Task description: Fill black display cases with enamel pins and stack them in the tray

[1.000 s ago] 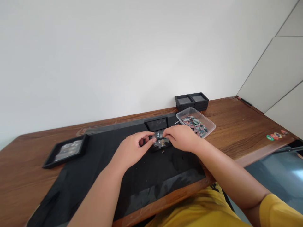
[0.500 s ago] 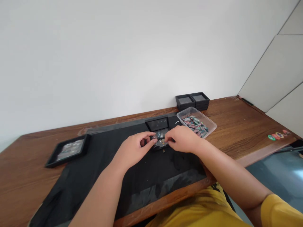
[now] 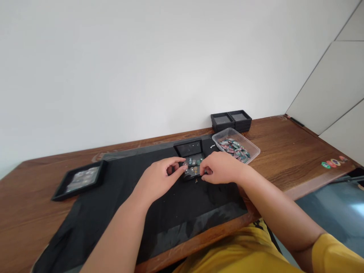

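Note:
A small black hinged case (image 3: 192, 171) lies on the dark mat with its lid (image 3: 189, 148) raised and leaning back. Inside it sit several small round pieces, some clear and some gold-toned, too tiny to name. At the case's left edge, my left hand (image 3: 159, 176) grips with thumb and forefinger. My right hand (image 3: 220, 167) is closed at the right edge, its fingertips pressed together; what they hold, if anything, is hidden. Just in front of the case lies a tiny gold-coloured piece (image 3: 196, 181).
A clear plastic tub (image 3: 254, 151) of pink and green wrapped packets stands behind my right hand. Black trays (image 3: 231, 120) are stacked by the wall. Another black tray (image 3: 61, 192) with clear-bagged pieces is at left. The black mat (image 3: 113, 220) covers part of the wooden table (image 3: 278, 151).
My right hand has shifted slightly right, from over the pieces to the case's right edge, uncovering more of the inside. My left hand stays at the left edge.

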### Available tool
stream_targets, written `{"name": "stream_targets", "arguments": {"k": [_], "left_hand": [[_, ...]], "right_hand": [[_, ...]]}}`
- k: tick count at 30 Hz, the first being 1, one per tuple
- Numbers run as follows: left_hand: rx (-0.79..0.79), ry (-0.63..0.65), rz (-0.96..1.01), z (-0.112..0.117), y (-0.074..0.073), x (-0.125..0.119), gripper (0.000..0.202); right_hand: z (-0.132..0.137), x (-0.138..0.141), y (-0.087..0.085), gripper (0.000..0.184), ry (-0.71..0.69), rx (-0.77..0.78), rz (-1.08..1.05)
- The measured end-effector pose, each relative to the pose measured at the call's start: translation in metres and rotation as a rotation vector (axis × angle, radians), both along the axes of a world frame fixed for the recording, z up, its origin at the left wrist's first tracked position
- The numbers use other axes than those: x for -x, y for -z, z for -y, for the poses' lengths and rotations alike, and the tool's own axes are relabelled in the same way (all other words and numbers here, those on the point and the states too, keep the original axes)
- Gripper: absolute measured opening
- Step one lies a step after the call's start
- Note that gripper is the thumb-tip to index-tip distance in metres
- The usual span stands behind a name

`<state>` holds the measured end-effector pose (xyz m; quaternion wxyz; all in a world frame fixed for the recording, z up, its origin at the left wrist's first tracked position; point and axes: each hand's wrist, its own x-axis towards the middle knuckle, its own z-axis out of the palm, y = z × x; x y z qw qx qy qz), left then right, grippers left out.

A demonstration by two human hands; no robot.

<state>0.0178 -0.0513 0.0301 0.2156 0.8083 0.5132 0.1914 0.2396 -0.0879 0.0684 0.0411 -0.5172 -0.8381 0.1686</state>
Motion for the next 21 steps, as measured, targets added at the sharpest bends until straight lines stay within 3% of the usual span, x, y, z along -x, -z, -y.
{"name": "stream_targets", "arguments": {"k": [5, 13, 17, 21], "left_hand": [[-0.011, 0.009, 0.006, 0.0000, -0.0004, -0.0005, 0.043], [-0.008, 0.015, 0.004, -0.0006, 0.0015, -0.0004, 0.043], [-0.017, -0.002, 0.008, -0.0004, 0.0008, -0.0008, 0.044], [-0.042, 0.024, 0.042, 0.0024, -0.0010, -0.0030, 0.042]], "right_hand": [[-0.0009, 0.0005, 0.0031, 0.013, 0.029, 0.079, 0.103], [-0.0001, 0.0029, 0.0073, 0.006, -0.006, 0.044, 0.114], [-0.0016, 0.0008, 0.0052, 0.006, -0.041, 0.075, -0.017], [-0.0074, 0.0003, 0.0093, 0.004, 0.053, 0.071, -0.259]]}}
